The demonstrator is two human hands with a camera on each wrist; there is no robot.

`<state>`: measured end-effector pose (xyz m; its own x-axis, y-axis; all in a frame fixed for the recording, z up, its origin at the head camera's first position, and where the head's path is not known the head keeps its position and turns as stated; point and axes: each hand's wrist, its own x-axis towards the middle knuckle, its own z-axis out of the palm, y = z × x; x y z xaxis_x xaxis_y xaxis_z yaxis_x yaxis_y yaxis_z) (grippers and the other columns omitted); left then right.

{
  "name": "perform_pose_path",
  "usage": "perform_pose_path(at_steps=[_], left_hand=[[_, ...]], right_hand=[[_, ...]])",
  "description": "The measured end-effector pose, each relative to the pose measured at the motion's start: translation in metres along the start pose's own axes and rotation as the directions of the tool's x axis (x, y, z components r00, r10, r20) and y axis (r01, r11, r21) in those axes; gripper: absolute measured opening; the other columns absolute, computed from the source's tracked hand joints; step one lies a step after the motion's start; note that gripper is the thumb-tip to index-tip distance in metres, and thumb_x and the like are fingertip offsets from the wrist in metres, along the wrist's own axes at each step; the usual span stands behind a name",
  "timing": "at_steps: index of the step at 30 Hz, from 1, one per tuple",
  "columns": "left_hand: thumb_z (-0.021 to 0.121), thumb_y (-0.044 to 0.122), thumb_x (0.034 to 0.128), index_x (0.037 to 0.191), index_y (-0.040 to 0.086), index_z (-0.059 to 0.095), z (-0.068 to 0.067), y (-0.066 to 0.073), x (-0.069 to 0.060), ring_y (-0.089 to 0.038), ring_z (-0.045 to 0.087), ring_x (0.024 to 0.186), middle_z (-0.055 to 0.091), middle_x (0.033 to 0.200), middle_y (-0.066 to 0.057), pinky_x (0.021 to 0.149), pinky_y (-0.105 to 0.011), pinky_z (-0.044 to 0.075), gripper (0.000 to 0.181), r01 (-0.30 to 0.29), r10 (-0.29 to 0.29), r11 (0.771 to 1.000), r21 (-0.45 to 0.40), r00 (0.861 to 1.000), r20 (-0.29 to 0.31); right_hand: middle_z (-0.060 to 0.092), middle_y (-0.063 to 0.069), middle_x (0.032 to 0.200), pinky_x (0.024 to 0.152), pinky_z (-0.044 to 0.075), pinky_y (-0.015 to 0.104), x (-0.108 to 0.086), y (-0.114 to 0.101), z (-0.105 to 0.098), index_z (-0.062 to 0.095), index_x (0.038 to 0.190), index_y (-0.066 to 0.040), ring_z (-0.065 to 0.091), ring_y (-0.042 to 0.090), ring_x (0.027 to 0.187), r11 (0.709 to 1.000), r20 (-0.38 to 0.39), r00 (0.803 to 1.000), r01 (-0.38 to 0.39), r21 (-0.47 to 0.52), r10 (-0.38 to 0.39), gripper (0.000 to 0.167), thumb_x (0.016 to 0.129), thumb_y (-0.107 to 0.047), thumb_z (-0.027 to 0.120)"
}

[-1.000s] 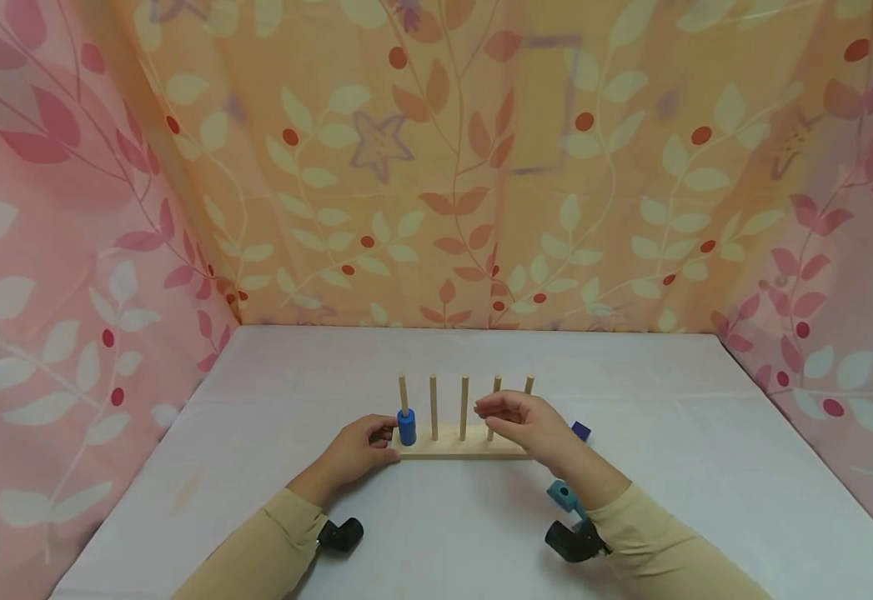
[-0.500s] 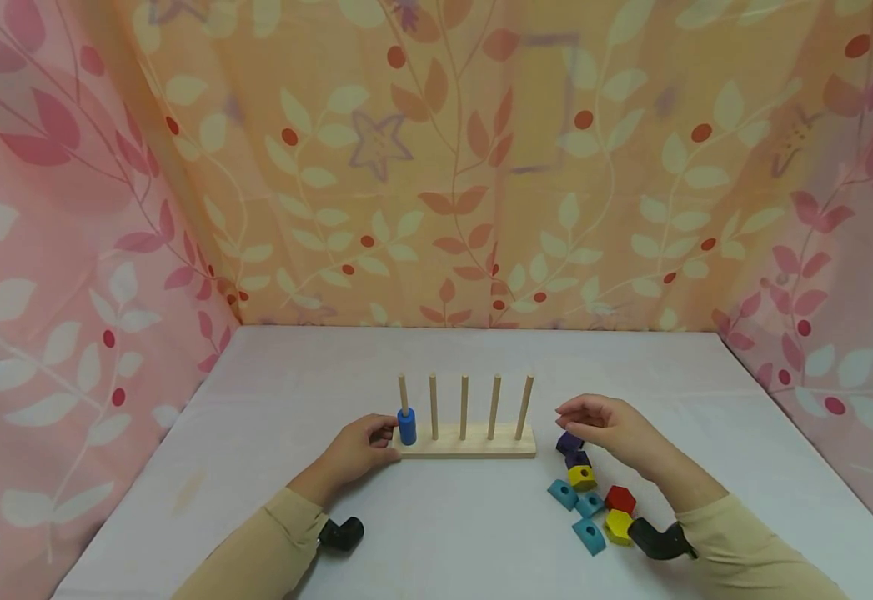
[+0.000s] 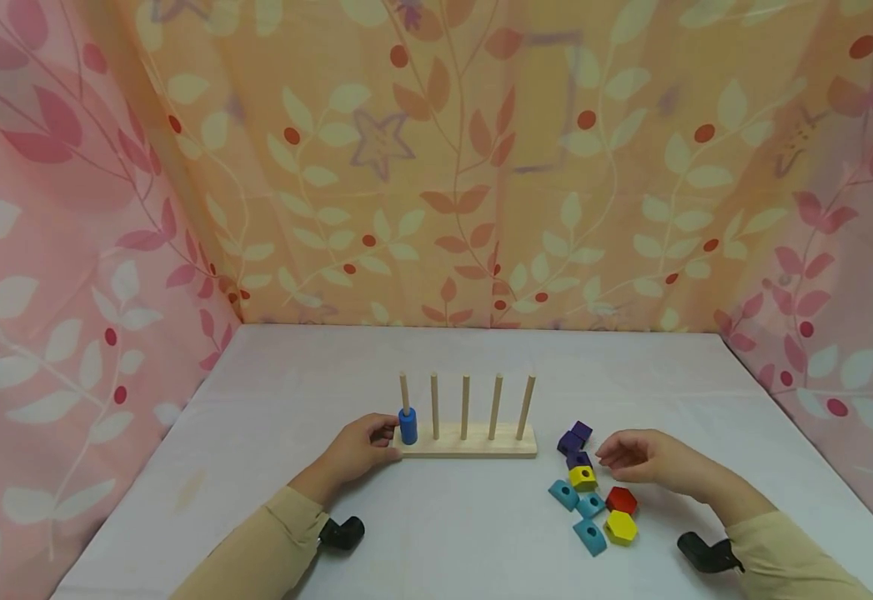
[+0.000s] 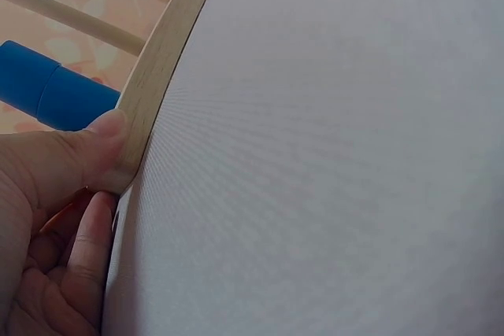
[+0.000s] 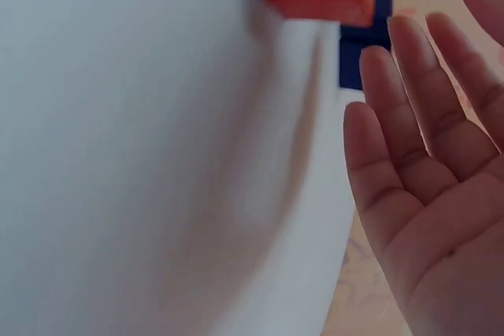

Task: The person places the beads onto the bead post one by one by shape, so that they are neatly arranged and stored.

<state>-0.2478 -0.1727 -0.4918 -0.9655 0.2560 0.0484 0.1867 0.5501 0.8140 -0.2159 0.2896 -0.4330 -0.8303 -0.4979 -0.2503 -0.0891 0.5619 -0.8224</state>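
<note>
A wooden peg board with several upright pegs stands on the white table. Its leftmost peg carries blue cylindrical beads, stacked in the left wrist view. My left hand grips the board's left end, the thumb pressing its edge in the left wrist view. To the right lie loose blocks with holes, and my right hand hovers beside them, fingers relaxed and palm bare in the right wrist view. Nearest to it are purple blocks, a yellow block and a red block.
Teal blocks and a yellow hexagonal block lie nearer the front. Patterned curtains enclose the table at the back and sides. A black wrist camera juts out from each sleeve.
My right hand has moved from over the board's right-hand pegs to the right, past the purple blocks, then lower, uncovering the loose blocks. My left hand has stayed on the board's end.
</note>
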Motion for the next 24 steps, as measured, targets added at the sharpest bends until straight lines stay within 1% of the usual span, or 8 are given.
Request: perform_pose_path(at_steps=[2,4,8,10,14,18,20,24], left_hand=[[0.078,0.015,0.0722,0.116,0.006,0.059,0.0,-0.001,0.0,-0.015,0.056,0.093,0.06,0.1,-0.003,0.083,-0.03,0.048,0.049,-0.004,0.004,1.0,0.003,1.0,0.004],[0.077,0.016,0.0724,0.116,0.006,0.059,0.0,-0.002,0.0,-0.014,0.056,0.093,0.06,0.1,-0.002,0.083,-0.03,0.048,0.049,-0.009,0.009,1.0,0.01,1.0,0.006],[0.077,0.016,0.0728,0.117,0.007,0.059,0.0,-0.002,0.0,-0.014,0.056,0.093,0.059,0.099,-0.002,0.083,-0.031,0.047,0.048,-0.013,0.013,1.0,0.01,1.0,0.009],[0.077,0.017,0.0728,0.117,0.007,0.059,0.0,-0.002,0.0,-0.014,0.056,0.093,0.059,0.099,-0.002,0.083,-0.031,0.047,0.048,-0.015,0.015,1.0,0.009,1.0,0.009],[0.077,0.016,0.0726,0.117,0.007,0.059,0.0,-0.001,0.0,-0.014,0.056,0.093,0.059,0.099,-0.002,0.083,-0.031,0.047,0.049,-0.016,0.016,1.0,0.001,1.0,0.01],[0.077,0.016,0.0725,0.117,0.007,0.059,0.0,-0.001,-0.001,-0.014,0.055,0.092,0.059,0.098,-0.001,0.082,-0.028,0.047,0.049,-0.018,0.018,1.0,0.008,1.0,0.005],[0.077,0.016,0.0725,0.117,0.007,0.059,0.0,-0.002,-0.001,-0.013,0.055,0.091,0.059,0.097,-0.001,0.082,-0.028,0.047,0.048,-0.019,0.019,1.0,0.011,1.0,0.002],[0.077,0.015,0.0725,0.116,0.007,0.059,0.0,-0.002,-0.001,-0.013,0.055,0.091,0.059,0.097,-0.001,0.082,-0.029,0.047,0.048,-0.02,0.02,1.0,0.009,1.0,0.001]], right_hand=[[0.062,0.011,0.104,0.078,0.05,0.024,-0.002,0.007,-0.002,0.06,0.109,-0.005,0.057,0.025,0.093,1.0,0.046,0.999,0.015,0.001,-0.015,0.03,0.082,-0.015,0.068],[0.062,0.012,0.105,0.077,0.05,0.023,-0.004,0.012,-0.003,0.06,0.11,-0.005,0.057,0.024,0.09,1.0,0.082,0.997,0.011,0.014,-0.012,0.031,0.081,-0.015,0.069],[0.061,0.012,0.106,0.074,0.05,0.024,-0.007,0.018,-0.002,0.061,0.112,-0.005,0.055,0.025,0.086,0.999,0.12,0.993,-0.014,0.047,0.008,0.036,0.078,-0.013,0.071],[0.061,0.012,0.107,0.073,0.049,0.024,-0.009,0.019,-0.003,0.061,0.112,-0.005,0.053,0.025,0.086,0.999,0.135,0.991,-0.01,0.045,0.004,0.038,0.077,-0.012,0.072],[0.058,0.012,0.109,0.074,0.046,0.024,-0.011,0.02,-0.004,0.062,0.112,-0.007,0.051,0.023,0.088,0.999,0.171,0.985,0.034,0.015,-0.036,0.036,0.077,-0.012,0.071],[0.057,0.011,0.107,0.076,0.045,0.023,-0.011,0.022,-0.005,0.065,0.108,-0.01,0.051,0.02,0.09,0.998,0.188,0.981,0.062,-0.019,-0.057,0.031,0.078,-0.014,0.071],[0.056,0.01,0.105,0.076,0.045,0.023,-0.01,0.022,-0.005,0.066,0.106,-0.011,0.051,0.019,0.09,0.998,0.183,0.982,0.061,-0.032,-0.054,0.028,0.078,-0.015,0.071],[0.056,0.009,0.105,0.076,0.045,0.024,-0.01,0.022,-0.004,0.066,0.106,-0.012,0.051,0.018,0.09,0.997,0.188,0.98,0.071,-0.031,-0.064,0.029,0.078,-0.016,0.071]])
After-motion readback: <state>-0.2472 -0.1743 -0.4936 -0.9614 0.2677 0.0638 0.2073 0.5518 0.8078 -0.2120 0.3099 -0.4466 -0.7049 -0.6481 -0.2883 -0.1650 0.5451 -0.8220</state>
